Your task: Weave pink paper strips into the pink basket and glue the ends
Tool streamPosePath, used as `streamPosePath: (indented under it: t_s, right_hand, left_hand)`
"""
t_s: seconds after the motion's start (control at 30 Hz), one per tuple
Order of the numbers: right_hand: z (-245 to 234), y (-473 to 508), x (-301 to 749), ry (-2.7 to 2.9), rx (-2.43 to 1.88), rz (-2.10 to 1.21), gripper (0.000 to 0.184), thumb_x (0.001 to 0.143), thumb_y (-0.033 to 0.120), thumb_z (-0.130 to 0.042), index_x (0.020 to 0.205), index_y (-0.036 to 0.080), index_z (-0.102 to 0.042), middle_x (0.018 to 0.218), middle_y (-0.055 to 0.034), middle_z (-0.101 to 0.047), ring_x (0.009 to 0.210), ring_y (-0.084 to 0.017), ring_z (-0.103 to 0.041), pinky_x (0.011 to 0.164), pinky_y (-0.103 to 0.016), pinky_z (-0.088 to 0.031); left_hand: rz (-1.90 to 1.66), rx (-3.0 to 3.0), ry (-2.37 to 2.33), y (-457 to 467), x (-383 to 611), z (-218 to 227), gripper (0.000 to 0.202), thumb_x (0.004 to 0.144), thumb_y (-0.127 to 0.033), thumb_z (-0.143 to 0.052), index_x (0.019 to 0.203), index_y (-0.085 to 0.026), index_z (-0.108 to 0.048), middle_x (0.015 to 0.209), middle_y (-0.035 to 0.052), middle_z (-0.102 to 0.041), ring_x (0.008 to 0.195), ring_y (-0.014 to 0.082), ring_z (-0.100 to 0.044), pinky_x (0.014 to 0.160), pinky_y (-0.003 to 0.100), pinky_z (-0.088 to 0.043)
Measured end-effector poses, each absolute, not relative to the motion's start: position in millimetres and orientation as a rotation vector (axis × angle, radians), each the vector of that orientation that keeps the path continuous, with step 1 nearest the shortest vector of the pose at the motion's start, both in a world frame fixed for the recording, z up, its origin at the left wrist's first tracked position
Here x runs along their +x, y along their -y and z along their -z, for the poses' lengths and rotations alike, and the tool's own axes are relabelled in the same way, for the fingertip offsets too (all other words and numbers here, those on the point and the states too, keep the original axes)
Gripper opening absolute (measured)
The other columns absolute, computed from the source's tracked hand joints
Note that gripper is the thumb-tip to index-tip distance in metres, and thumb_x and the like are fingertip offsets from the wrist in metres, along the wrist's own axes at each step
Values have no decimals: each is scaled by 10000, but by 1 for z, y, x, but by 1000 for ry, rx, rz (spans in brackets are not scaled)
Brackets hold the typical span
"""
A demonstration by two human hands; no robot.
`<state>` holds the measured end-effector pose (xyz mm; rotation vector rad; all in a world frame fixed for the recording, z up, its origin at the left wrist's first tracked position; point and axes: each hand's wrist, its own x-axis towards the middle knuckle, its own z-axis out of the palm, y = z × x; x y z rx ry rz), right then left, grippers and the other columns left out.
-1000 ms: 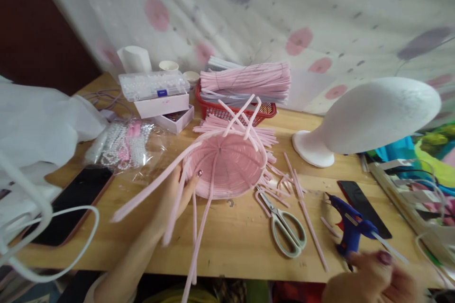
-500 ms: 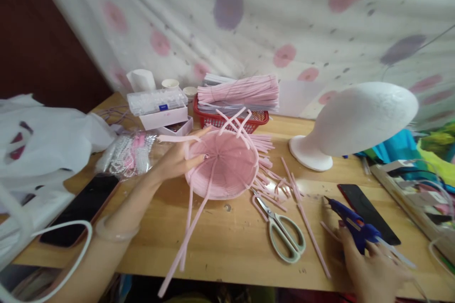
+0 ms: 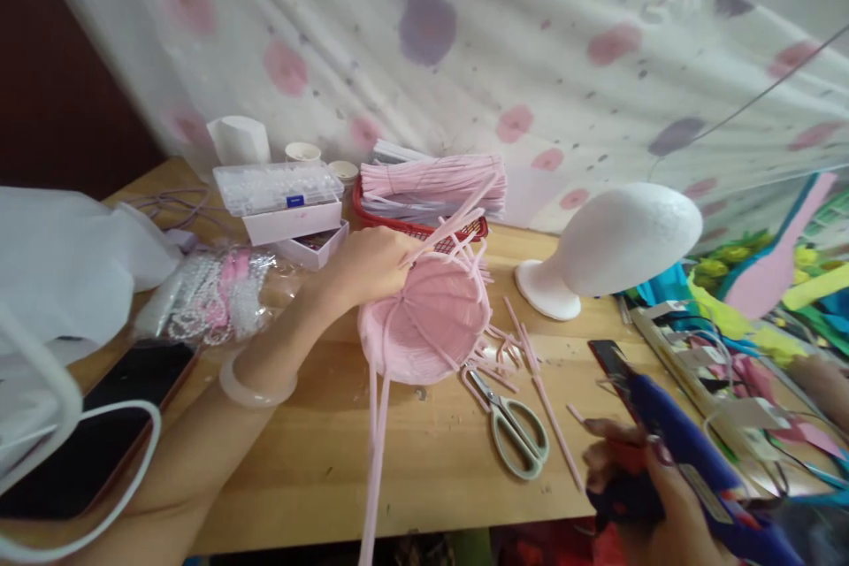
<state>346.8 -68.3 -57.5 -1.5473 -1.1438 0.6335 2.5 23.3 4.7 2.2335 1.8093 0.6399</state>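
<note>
My left hand [image 3: 381, 263] is closed at the far left rim of a pink bowl-shaped piece [image 3: 431, 323] made of fuzzy pipe cleaners. Pink pipe cleaners [image 3: 464, 214] stick out from its fingertips toward the upper right. Two long strands hang from the bowl's near side over the table edge. On the right, my right hand [image 3: 653, 495] is wrapped round the grip of a blue hot glue gun [image 3: 683, 451], raised close to the camera and slightly blurred. Scissors [image 3: 514, 429] with pale green handles lie between the bowl and my right hand.
A red basket [image 3: 481, 232] holds bundled pipe cleaners. A white foam head [image 3: 630, 239] stands behind a dark phone [image 3: 607, 358]. Bagged beads [image 3: 218, 296] and stacked boxes [image 3: 292, 221] are at left. Another person's hand [image 3: 819, 380] shows at the right edge.
My right hand has lifted the glue gun off the table toward the camera. My left hand has moved from inside the bowl to its far rim and grips pipe cleaners. The view has shifted right.
</note>
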Motion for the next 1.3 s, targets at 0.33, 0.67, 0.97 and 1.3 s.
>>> streamPosePath:
  t_s: [0.33,0.67,0.97,1.3]
  right_hand:
    - [41,38,221,1760,-1635,-966,564,767,717,-567,659,176,-683,489,-12,-570,434,-142,-495,409,-245,-359]
    - [71,8,181,1778,-1698,-962,599,831,724,-486,665,171,-645,549,-45,-652,530,-194,-614,510,-275,-449]
    - [72,4,166,1789,-1687,-848,563,825,703,-485,584,199,-560,505,-20,-577,537,-198,-550,526,-281,-383]
    - [73,-2,164,1808,-1745,-818,537,824,670,-496,624,196,-646,502,-33,-598,612,-248,-596,593,-314,-401]
  left_hand:
    - [-700,2200,-1374,-21,-20,-2,417,786,-130,-481,1164,-169,-652,1063,74,-729,911,226,-675,872,308,-483]
    - [-815,2169,-1196,-31,1,8,344,881,-200,-433,1085,-182,-710,1008,68,-753,1039,238,-672,957,329,-457]
    - [-791,2111,-1010,-38,-3,11,430,939,-327,-384,1223,-156,-657,1286,79,-668,1210,215,-598,1048,294,-402]
    - [-792,2109,-1010,-37,-3,10,448,938,-310,-399,1296,-146,-611,1357,66,-626,1267,215,-558,1051,286,-399]
